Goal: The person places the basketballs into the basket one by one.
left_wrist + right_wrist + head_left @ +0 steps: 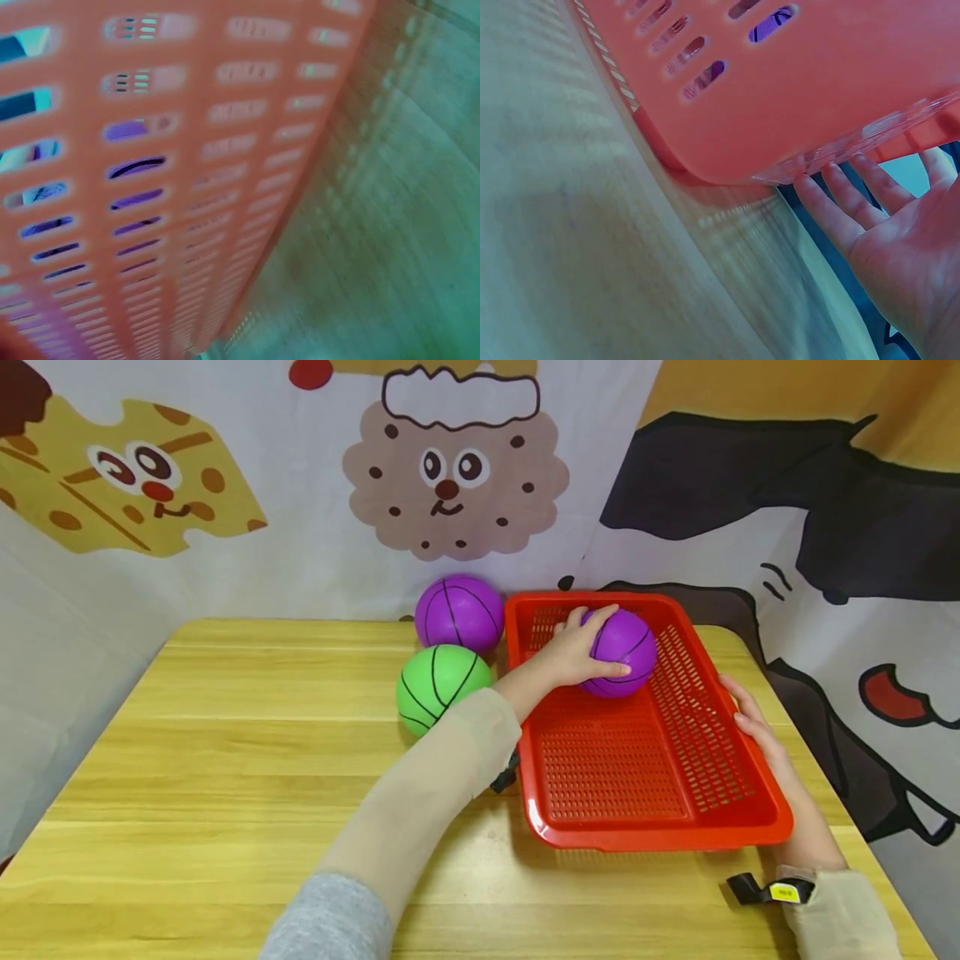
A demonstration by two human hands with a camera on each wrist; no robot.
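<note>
My left hand [572,656] reaches over the left rim of a red plastic basket [660,841] and grips a purple ball [624,647] with black basketball lines. Fingers spread over its top left, thumb along the front, it holds the ball inside the far half of the basket. Through the slots of the basket's wall [180,210], bits of purple show in the left wrist view. At the basket's right side is my right hand [761,735]. Its nearly straight fingers [829,210] touch the rim from outside, as the right wrist view shows.
Just left of the basket, a green ball [442,685] and a second purple ball [459,610] stand on the wooden table [225,777]. A cloth printed with cartoon figures [457,485] hangs behind the table's far edge. Wrist-worn black camera parts [772,891] sit below the basket's near right corner.
</note>
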